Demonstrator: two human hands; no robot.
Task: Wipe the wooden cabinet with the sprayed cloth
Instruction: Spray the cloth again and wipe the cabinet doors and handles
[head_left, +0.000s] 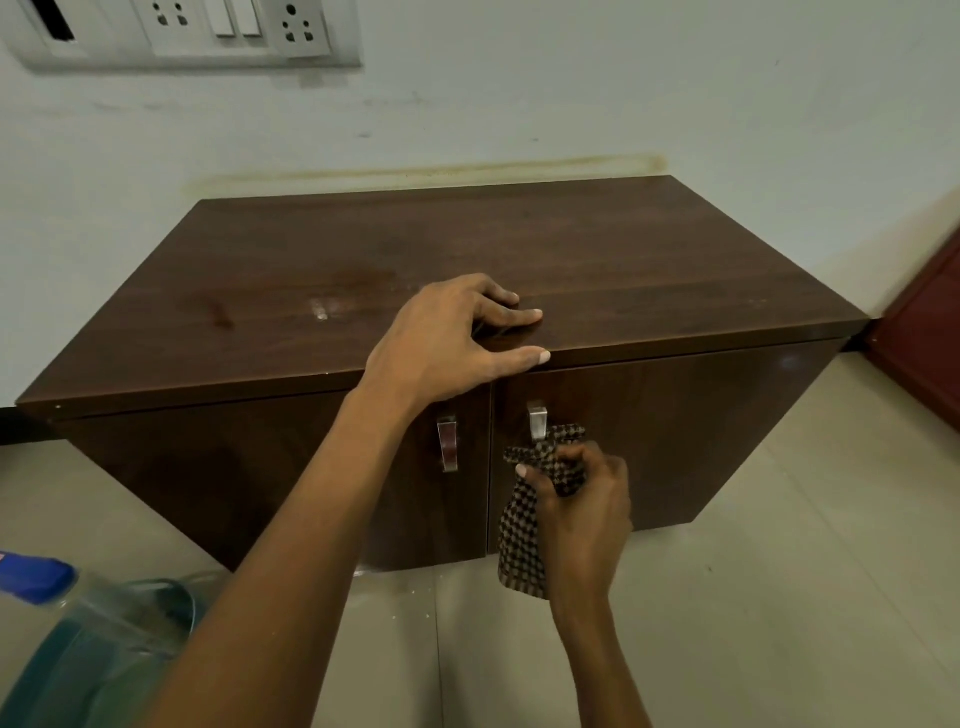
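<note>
A low dark wooden cabinet (363, 270) with two doors stands against the wall. My left hand (447, 343) rests on the front edge of its top, fingers spread over the surface and thumb along the edge. My right hand (582, 514) grips a bunched brown checked cloth (524, 525) against the right door, just below that door's metal handle (537, 421). The cloth hangs down from my fist. The left door's metal handle (448, 441) is bare. A wet shine shows on the cabinet top left of my left hand.
A clear spray bottle (78, 639) with a blue cap and greenish liquid lies at the lower left on the tiled floor (779, 597). A switch and socket panel (182, 31) is on the wall. A reddish-brown door (924, 332) stands at the right.
</note>
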